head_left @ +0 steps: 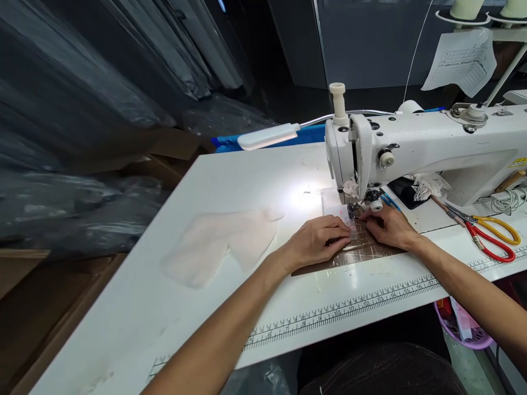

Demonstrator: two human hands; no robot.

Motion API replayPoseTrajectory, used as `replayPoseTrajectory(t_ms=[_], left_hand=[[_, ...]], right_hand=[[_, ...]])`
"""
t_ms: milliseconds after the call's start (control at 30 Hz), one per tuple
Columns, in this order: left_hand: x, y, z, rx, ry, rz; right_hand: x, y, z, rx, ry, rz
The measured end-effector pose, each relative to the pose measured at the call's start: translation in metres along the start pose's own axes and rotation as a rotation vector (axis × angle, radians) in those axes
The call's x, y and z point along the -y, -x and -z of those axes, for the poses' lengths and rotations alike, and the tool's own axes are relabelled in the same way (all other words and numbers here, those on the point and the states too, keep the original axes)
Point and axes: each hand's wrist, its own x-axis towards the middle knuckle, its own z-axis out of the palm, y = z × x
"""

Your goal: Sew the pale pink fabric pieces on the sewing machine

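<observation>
Cloth (334, 209), pale & sheer, is set flat at the needle end of the sewing mach. (432, 137), its near part covered by the L hand (321, 239). L hand is laid palm-down, fingers part bent & close tog., pressed on cloth, not wrapped round it. R hand (387, 225) is held half-curled just beside the foot (354, 210); whether anything's pinched can't be told. Brown sheet (354, 257) is partly covered by both hands. On table (119, 312), larger pale pc. (209, 241) is spread to the left, scissors (488, 230) are laid to the right.
</observation>
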Motion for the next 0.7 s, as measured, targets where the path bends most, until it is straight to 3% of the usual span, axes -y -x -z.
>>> replayPoseTrajectory(t_ms=[267, 500, 700], left_hand=[[-0.0065, -0.0021, 0.0047, -0.062, 0.021, -0.065], [-0.0055, -0.0018, 0.005, -0.031, -0.012, -0.103], [-0.0062, -0.0026, 0.0032, -0.088, -0.06, -0.108]], right_hand=[[-0.0022, 0.0045, 0.0003, 0.114, 0.139, 0.21], [-0.0029, 0.0044, -0.0015, 0.113, 0.16, 0.231], [-0.0015, 0.0053, -0.0011, 0.098, 0.133, 0.206]])
